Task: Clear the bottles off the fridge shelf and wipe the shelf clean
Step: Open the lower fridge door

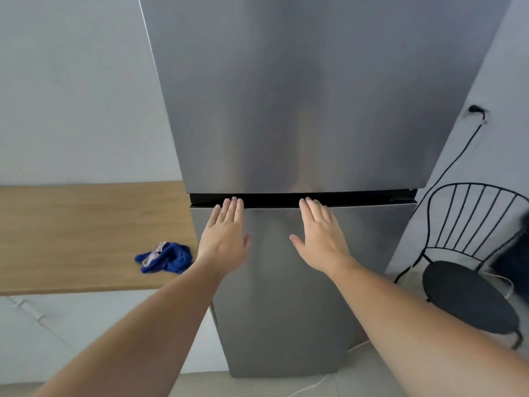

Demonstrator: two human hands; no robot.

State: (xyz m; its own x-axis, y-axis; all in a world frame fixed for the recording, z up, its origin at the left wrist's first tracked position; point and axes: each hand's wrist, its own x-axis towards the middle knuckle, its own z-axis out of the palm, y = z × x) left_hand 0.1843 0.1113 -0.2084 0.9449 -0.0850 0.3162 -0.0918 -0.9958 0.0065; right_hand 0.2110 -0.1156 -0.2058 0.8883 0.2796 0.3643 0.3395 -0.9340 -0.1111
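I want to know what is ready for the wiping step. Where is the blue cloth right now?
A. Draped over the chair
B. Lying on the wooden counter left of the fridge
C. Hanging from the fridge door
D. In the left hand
B: the blue cloth lies crumpled on the wooden counter, beside the fridge, while the left hand and the right hand rest flat and empty on the lower door.

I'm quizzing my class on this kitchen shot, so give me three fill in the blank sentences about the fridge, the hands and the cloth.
1. Both fridge doors are ____.
2. The left hand and right hand lie flat on the ____ door.
3. The blue cloth lies on the ____ counter.

Missing words: closed; lower; wooden
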